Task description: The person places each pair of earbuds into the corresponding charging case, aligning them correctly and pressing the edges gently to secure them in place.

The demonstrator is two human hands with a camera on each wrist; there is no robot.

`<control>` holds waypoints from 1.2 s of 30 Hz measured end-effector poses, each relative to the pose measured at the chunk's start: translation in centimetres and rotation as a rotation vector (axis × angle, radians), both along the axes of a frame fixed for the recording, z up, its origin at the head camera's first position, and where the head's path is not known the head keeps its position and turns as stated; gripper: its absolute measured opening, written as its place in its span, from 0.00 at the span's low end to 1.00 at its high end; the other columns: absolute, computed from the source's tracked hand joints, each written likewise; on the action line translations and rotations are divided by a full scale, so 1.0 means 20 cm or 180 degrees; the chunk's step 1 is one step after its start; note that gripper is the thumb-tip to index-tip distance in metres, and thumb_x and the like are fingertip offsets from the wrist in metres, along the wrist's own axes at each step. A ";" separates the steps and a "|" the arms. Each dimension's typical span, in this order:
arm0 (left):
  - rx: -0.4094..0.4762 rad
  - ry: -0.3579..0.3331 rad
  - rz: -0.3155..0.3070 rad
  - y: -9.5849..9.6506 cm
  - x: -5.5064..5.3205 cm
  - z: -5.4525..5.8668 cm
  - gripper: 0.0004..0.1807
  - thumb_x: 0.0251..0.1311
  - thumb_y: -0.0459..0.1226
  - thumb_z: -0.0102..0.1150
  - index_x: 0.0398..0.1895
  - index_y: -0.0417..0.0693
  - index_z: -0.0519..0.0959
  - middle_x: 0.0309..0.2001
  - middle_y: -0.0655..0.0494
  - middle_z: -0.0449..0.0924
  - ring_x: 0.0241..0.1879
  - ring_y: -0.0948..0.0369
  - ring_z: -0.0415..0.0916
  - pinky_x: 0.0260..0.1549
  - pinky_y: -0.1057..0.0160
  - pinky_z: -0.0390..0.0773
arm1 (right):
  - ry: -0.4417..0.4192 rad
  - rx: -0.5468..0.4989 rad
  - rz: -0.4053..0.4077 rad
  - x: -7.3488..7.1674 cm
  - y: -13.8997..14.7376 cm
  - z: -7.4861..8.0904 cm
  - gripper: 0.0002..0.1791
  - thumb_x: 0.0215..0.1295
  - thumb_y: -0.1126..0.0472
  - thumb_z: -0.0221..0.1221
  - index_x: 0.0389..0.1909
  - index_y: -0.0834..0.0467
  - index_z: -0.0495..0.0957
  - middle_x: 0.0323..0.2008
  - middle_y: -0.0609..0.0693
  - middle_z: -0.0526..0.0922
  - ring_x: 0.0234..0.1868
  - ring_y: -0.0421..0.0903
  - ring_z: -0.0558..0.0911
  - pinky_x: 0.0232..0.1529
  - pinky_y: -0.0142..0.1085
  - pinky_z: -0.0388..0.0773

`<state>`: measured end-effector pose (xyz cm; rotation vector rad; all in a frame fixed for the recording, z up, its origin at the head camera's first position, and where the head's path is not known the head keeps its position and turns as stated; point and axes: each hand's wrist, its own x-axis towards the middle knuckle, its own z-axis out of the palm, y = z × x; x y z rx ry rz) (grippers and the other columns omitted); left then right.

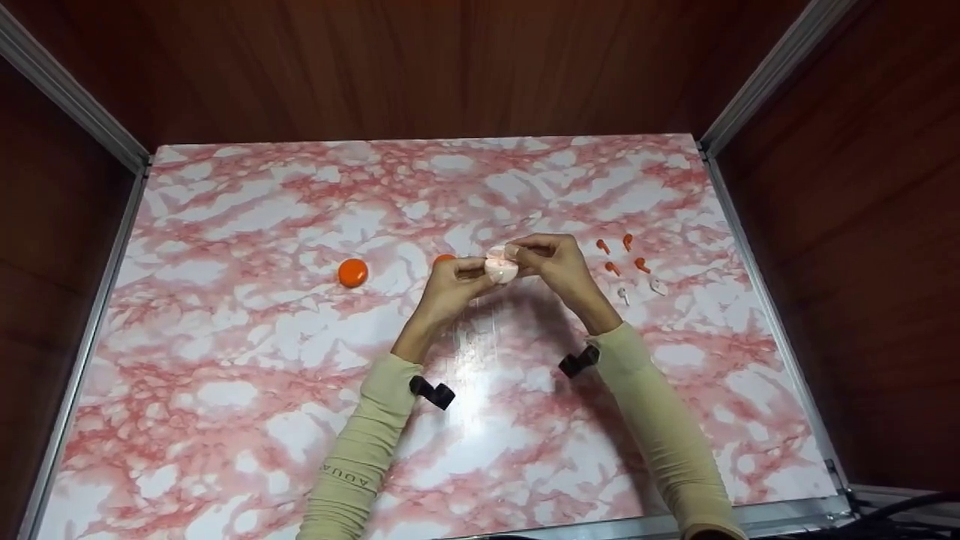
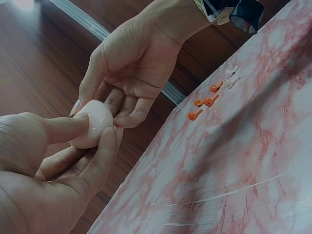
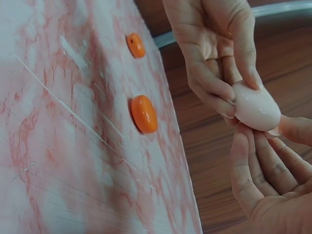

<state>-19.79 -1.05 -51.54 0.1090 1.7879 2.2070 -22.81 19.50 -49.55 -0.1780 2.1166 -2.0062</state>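
Note:
Both hands hold a small, rounded, glossy white earbud case (image 1: 501, 271) above the table. My left hand (image 1: 450, 285) grips its left side, the thumb (image 2: 73, 127) pressed on the smooth shell and fingers behind. From the other side my right hand (image 1: 555, 266) pinches it between thumb and fingers. In the right wrist view the white case (image 3: 257, 106) shows its curved shell, with fingertips of both hands on its edges. Part of the case is hidden behind the fingers.
An orange round case (image 1: 352, 273) lies left of the hands; a second orange case (image 1: 444, 259) is partly hidden behind the left hand. To the right lie several orange earbuds (image 1: 642, 265) and two white earbuds (image 1: 658, 286). Wooden panels (image 1: 840, 225) enclose the marbled table (image 1: 247, 420).

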 end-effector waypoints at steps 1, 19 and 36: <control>-0.0024 0.0027 -0.0004 0.00 0.00 0.00 0.18 0.68 0.23 0.62 0.61 0.26 0.80 0.56 0.29 0.84 0.50 0.56 0.88 0.50 0.68 0.90 | -0.0008 0.0007 0.0013 0.00 0.00 0.00 0.16 0.72 0.61 0.67 0.51 0.69 0.86 0.36 0.50 0.93 0.33 0.45 0.92 0.40 0.39 0.93; -0.0007 -0.0078 -0.0069 -0.01 0.01 -0.01 0.20 0.69 0.24 0.62 0.63 0.26 0.79 0.59 0.30 0.82 0.57 0.48 0.86 0.53 0.66 0.89 | -0.0094 0.0081 0.0013 0.01 -0.02 0.01 0.15 0.74 0.63 0.65 0.52 0.71 0.85 0.33 0.47 0.91 0.29 0.42 0.89 0.37 0.39 0.92; 0.0049 -0.0154 -0.0106 -0.02 0.01 -0.01 0.22 0.70 0.23 0.60 0.66 0.24 0.75 0.61 0.28 0.80 0.56 0.50 0.87 0.55 0.64 0.89 | 0.0219 0.0393 -0.0021 0.04 0.12 0.03 0.22 0.73 0.51 0.67 0.57 0.64 0.85 0.55 0.68 0.86 0.55 0.60 0.88 0.61 0.50 0.87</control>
